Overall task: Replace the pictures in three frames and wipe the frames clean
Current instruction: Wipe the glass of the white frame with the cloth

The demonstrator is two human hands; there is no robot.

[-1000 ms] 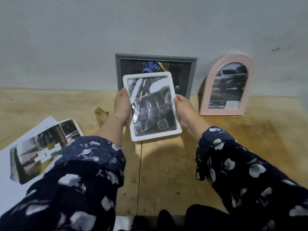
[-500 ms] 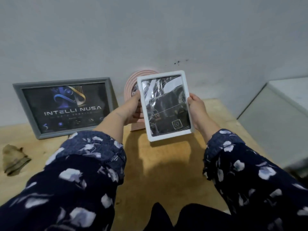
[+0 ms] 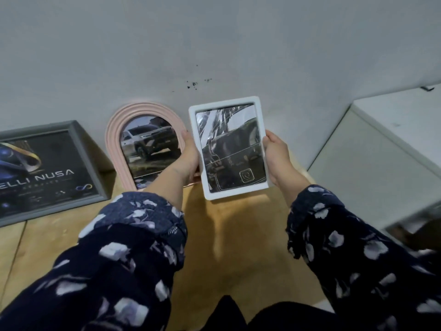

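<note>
Apparently positioning it, both hands, left hand [image 3: 189,155] and right hand [image 3: 276,155], gripped white frame [image 3: 229,149] by its sides, fingers curled, centre-right, beside pink frame [image 3: 114,139] at wall.

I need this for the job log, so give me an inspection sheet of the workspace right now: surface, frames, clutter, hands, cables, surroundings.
Surface: wooden floor, with a seam at left.
Job's things: white frame held up, car picture inside; pink arched frame and grey frame lean on the wall, each with a picture.
Clutter: nothing seen.
Hands: left hand grips the white frame's left edge, right hand its right edge.
Cables: nothing seen.
Surroundings: grey wall with small dark specks; pale cabinet at right.
</note>
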